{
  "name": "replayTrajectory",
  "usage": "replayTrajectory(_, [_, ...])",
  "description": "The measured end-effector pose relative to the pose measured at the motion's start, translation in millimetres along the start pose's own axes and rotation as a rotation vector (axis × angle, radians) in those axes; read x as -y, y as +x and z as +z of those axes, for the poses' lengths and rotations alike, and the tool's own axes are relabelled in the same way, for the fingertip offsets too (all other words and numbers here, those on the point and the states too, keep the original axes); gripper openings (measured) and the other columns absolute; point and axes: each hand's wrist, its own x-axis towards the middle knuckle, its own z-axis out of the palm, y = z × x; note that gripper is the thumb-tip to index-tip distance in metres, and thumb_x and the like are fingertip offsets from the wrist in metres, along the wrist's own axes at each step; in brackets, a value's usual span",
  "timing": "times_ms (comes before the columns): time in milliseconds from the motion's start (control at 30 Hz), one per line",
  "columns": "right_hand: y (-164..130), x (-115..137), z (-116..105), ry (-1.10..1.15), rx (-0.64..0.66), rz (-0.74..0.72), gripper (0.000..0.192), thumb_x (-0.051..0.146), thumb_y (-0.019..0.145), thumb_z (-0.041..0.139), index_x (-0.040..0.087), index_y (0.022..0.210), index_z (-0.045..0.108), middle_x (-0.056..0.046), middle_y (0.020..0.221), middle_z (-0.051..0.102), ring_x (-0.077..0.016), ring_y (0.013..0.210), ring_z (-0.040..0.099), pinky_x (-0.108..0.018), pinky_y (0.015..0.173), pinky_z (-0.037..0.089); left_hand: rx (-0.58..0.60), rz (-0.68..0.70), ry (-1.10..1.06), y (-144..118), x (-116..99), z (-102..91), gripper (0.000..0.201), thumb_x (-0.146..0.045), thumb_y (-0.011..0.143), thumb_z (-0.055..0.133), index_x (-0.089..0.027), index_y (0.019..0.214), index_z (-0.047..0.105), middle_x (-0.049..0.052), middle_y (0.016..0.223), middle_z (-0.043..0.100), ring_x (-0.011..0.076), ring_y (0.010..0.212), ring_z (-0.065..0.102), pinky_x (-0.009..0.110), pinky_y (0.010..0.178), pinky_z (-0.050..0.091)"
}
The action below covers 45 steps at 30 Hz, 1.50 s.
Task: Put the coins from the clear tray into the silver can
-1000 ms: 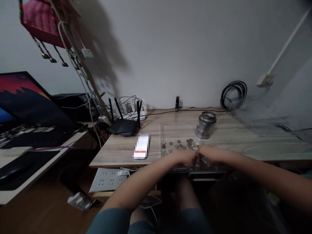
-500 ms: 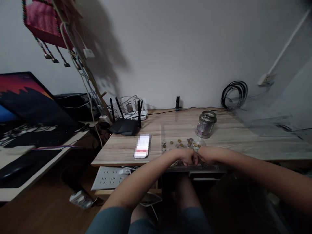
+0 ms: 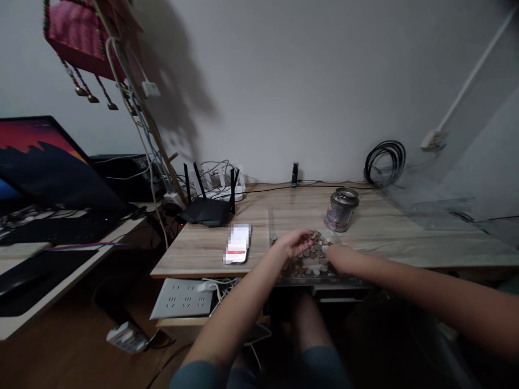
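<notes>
Many loose coins (image 3: 312, 270) lie in a clear plastic tray (image 3: 270, 219) at the desk's front edge, some gold-coloured and some silver. Over the left part of the coins is my left hand (image 3: 298, 243), its fingers curled and its fingertips pinched at a coin near the back of the heap. My right hand (image 3: 339, 259) rests low at the right side of the coins, palm down, with its fingers hidden from view. Behind it stands a round metal tin (image 3: 343, 210) with a patterned side.
A phone (image 3: 238, 243) with a lit screen lies left of the tray. Behind it are a black router (image 3: 208, 209) and white cabled devices. A power strip (image 3: 182, 298) sits below the desk edge. Coiled black cable (image 3: 385, 162) leans on the wall; a monitor (image 3: 44, 162) is at far left.
My hands, together over the front coins before, are now apart. The left has moved back and left, uncovering more coins; the right stays near its place.
</notes>
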Motion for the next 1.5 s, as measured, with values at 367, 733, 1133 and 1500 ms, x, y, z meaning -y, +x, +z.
replayTrajectory(367, [13.3,-16.5,-47.4,0.119,-0.038,0.088,0.007,0.012,0.056,0.054,0.015,0.058,0.06,-0.004,0.057,0.061,-0.0154,0.057,0.057,-0.023,0.052,0.042,-0.038,-0.007,-0.235,15.6,-9.8,2.0,0.032,-0.024,0.085,0.034,-0.017,0.055,0.027,-0.01,0.041,0.016,0.0021,0.031,0.013,0.011,0.03,0.012])
replayTrajectory(733, [40.4,11.3,-101.6,0.705,-0.166,-0.009,0.021,0.025,0.064,0.052,0.014,0.079,0.061,-0.003,0.059,0.063,-0.0105,0.045,0.054,-0.02,0.041,0.039,0.072,-0.114,-0.287,15.5,-9.9,-5.4,0.027,-0.022,0.082,0.031,-0.013,0.059,0.042,-0.004,0.044,0.03,0.0023,0.032,0.022,0.011,0.03,0.008])
replayTrajectory(1133, [-4.8,-32.9,5.7,0.148,0.04,-0.277,0.024,0.015,0.051,0.057,0.016,0.075,0.06,0.001,0.066,0.058,-0.0098,0.056,0.046,-0.019,0.048,0.03,0.071,0.097,-0.383,16.0,-17.0,-11.2,0.02,-0.013,0.085,0.033,-0.014,0.069,0.044,-0.008,0.046,0.024,0.001,0.031,0.02,0.009,0.03,0.007])
replayTrajectory(1500, [6.5,-23.8,-14.8,0.038,0.365,-0.267,0.014,0.008,0.048,0.052,0.016,0.055,0.061,0.006,0.045,0.047,-0.0063,0.043,0.037,-0.019,0.046,0.028,0.004,-0.026,-0.36,18.1,-14.4,-17.2,0.021,-0.013,0.083,0.029,-0.011,0.07,0.045,-0.004,0.049,0.034,0.0008,0.032,0.023,0.01,0.029,0.009])
